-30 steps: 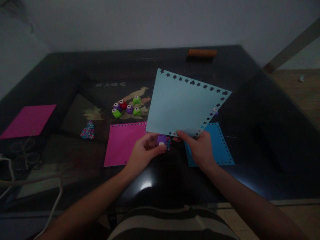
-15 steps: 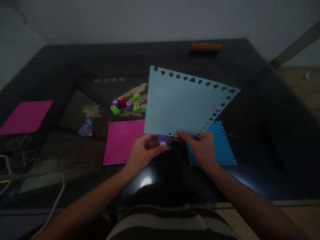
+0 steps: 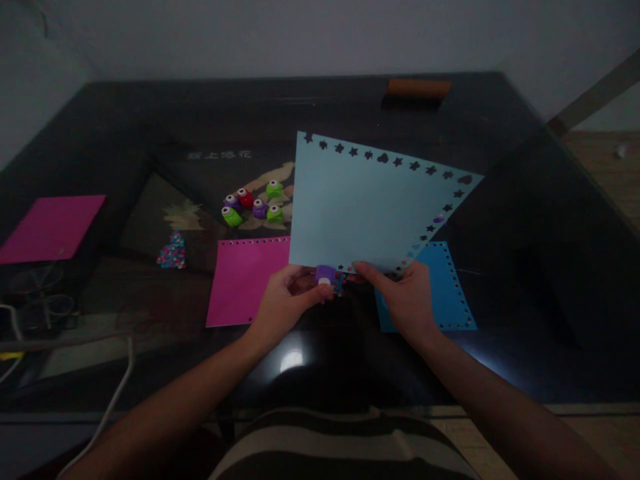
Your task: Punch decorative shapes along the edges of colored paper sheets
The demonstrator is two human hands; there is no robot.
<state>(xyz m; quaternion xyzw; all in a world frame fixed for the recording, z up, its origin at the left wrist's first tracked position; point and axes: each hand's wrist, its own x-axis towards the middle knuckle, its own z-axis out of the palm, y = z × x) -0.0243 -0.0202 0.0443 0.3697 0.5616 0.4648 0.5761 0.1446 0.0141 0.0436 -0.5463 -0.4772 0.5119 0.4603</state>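
Observation:
A sheet of pale blue paper [image 3: 355, 207] is tilted up above the table, with star, flower and heart holes along its top, right and part of its bottom edge. My right hand [image 3: 405, 297] pinches its lower right part, thumb on top. My left hand [image 3: 285, 300] is closed around a purple craft punch [image 3: 325, 275] at the paper's bottom edge, thumb on the white button. Whether the paper sits in the punch slot is hidden. Small colored cutouts [image 3: 340, 285] show just right of the punch, below the sheet.
Behind lie several punches [image 3: 260, 209] in green, purple and red. A pink hole-edged sheet [image 3: 240, 287] and a blue one [image 3: 453, 293] flank my hands. Farther left are a confetti pile [image 3: 173, 252], a pink sheet [image 3: 55, 229] and a white cable [image 3: 120, 393]. A brown roll [image 3: 419, 89] lies at the back.
The punch in my left hand has shifted very slightly left along the paper's bottom edge. My right hand keeps its hold on the paper; the camera view has moved a little.

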